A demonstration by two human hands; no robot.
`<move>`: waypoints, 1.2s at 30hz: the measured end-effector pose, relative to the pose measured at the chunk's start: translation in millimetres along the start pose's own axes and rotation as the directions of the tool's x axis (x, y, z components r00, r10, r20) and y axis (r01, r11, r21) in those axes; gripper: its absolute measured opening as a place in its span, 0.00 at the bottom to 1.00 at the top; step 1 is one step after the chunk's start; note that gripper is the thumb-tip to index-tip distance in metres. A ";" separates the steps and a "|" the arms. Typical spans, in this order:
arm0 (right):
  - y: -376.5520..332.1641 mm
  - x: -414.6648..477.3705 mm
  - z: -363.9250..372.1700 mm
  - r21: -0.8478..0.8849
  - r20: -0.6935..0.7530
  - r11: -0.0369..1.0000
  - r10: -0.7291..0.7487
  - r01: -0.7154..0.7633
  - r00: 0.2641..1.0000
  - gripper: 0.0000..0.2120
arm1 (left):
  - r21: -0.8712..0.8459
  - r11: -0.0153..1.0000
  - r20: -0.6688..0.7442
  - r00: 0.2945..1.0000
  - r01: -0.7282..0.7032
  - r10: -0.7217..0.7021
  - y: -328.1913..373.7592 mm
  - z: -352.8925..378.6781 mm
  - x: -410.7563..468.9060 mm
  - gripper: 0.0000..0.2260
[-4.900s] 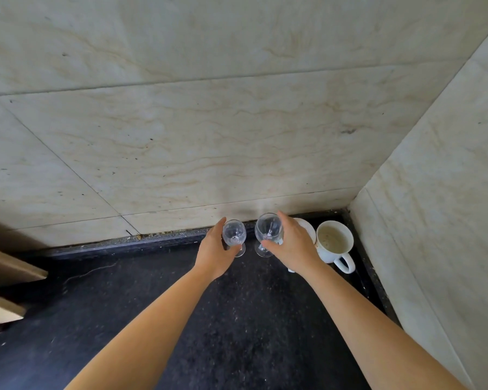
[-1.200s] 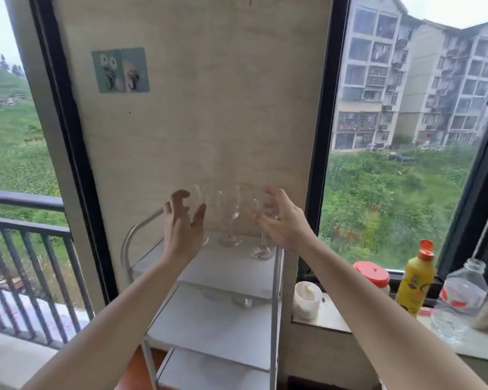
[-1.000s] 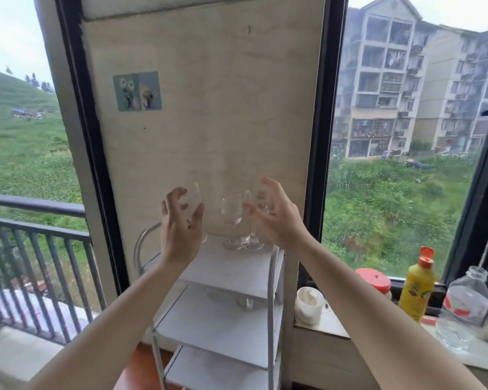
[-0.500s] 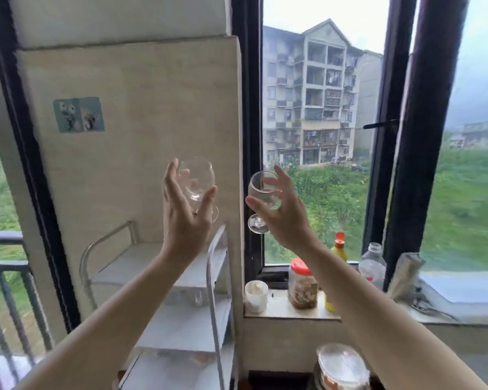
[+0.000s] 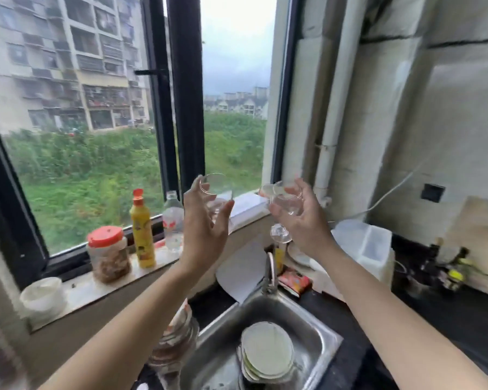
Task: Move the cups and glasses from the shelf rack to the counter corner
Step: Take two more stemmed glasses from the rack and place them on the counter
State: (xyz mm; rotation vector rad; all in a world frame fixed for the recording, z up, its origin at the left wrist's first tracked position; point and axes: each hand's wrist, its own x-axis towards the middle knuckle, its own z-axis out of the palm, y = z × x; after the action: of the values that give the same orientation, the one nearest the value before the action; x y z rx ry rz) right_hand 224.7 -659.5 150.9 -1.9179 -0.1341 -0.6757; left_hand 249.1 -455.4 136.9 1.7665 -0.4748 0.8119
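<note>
Windowsill [image 5: 76,291]: white cup [image 5: 41,294], red-lidded jar [image 5: 108,253], yellow bottle [image 5: 142,229], clear bottle [image 5: 173,220]. Black counter [image 5: 448,313]: white box [image 5: 364,246], red packet [image 5: 295,280]. Sink [image 5: 319,333]: stacked plates [image 5: 266,351].

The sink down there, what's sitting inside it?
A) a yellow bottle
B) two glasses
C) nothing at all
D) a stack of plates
D: a stack of pale round plates lies in the steel sink. The yellow bottle stands up on the windowsill, and each glass is held in the air, one in the left hand and one in the right hand.
</note>
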 end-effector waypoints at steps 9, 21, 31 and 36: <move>34.8 -91.9 -269.6 -0.155 -0.301 0.983 0.047 -0.097 0.953 0.38 | -0.316 0.940 0.240 0.947 -0.130 0.211 155.3 210.1 -69.8 0.29; 76.1 -274.6 -614.7 -0.283 -0.580 0.897 0.123 -0.340 0.805 0.37 | -0.495 0.859 0.571 0.794 0.132 0.207 385.4 470.3 -263.2 0.26; 165.5 -372.5 -782.6 -0.181 -0.748 0.824 0.239 -0.537 0.619 0.35 | -0.533 0.828 0.722 0.603 0.174 0.339 481.8 640.1 -371.5 0.29; 220.8 -375.9 -882.1 -0.202 -0.798 0.756 0.242 -0.623 0.552 0.35 | -0.562 0.787 0.756 0.543 0.255 0.364 515.9 753.6 -401.8 0.34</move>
State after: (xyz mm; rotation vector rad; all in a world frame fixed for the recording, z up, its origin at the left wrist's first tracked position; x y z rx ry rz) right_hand -351.0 -1449.2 36.6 -1.8324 1.1233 -1.1377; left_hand -150.2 -1365.8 51.0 1.3760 -1.3026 -0.2861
